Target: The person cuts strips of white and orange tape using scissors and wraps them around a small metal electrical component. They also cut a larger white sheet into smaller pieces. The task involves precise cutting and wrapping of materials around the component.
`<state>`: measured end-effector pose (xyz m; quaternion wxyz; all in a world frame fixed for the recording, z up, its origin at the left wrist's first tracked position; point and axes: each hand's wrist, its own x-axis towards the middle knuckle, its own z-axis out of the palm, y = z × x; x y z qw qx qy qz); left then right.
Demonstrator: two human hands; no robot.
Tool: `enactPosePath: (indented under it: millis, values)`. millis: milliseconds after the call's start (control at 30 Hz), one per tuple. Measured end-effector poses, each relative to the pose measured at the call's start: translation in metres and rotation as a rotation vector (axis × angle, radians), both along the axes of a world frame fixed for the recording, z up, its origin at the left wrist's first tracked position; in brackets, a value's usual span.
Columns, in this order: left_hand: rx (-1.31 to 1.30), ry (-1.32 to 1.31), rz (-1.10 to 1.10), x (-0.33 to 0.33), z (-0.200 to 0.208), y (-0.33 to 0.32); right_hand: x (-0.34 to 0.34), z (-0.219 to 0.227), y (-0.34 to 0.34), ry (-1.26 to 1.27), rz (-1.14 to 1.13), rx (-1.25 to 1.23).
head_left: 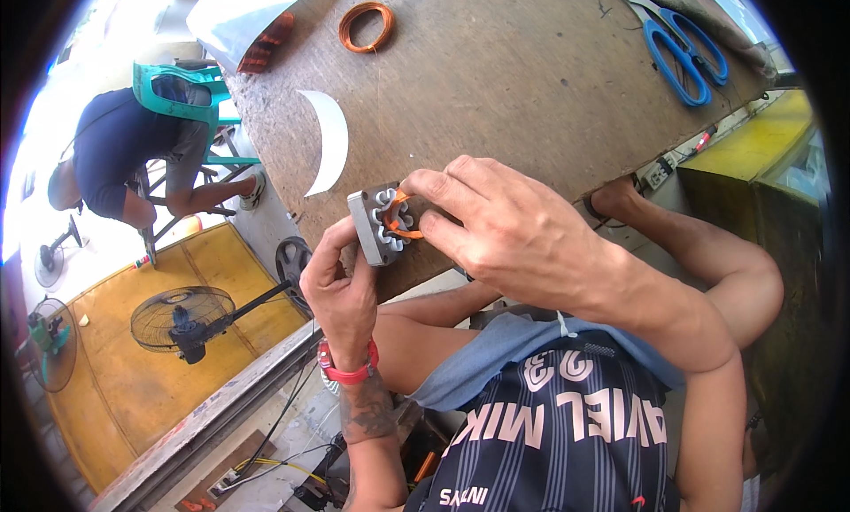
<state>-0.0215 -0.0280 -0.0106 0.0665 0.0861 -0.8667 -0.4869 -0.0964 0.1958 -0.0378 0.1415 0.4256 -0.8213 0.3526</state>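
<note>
My left hand (341,282) is wrapped round a grey metal motor stator core (361,228) near the table's front edge. Pale, curled slot liners (386,237) stick out of its slots. At the core's right side my right hand (522,220) has thumb and fingers closed on an orange copper wire coil (407,234). Part of that coil lies against the slots, and the fingers hide some of it.
A white crescent-shaped sheet (331,144) lies beyond the core, with a copper wire ring (345,32) and darker copper coils (266,47) farther off. Blue-handled scissors (657,56) rest far right. At left, a person (115,149) bends over by a green chair (177,103); a black fan (186,326) stands nearer.
</note>
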Motion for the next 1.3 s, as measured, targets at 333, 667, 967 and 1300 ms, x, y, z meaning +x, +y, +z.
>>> enactPosePath:
  millis: [333,667,967,1300]
  values:
    - [0.126,0.108,0.035,0.017,-0.016,0.019,0.004,0.007,-0.006,0.022,-0.004,0.025]
    - [0.258,-0.110,-0.261,0.007,0.004,-0.021,-0.006,0.006,-0.002,-0.066,0.071,-0.045]
    - [-0.006,-0.124,-0.369,0.000,0.006,-0.041,-0.008,0.012,-0.002,-0.087,0.114,0.036]
    - [-0.429,-0.067,-0.568,-0.008,0.009,-0.053,-0.015,0.013,-0.003,-0.069,0.149,0.052]
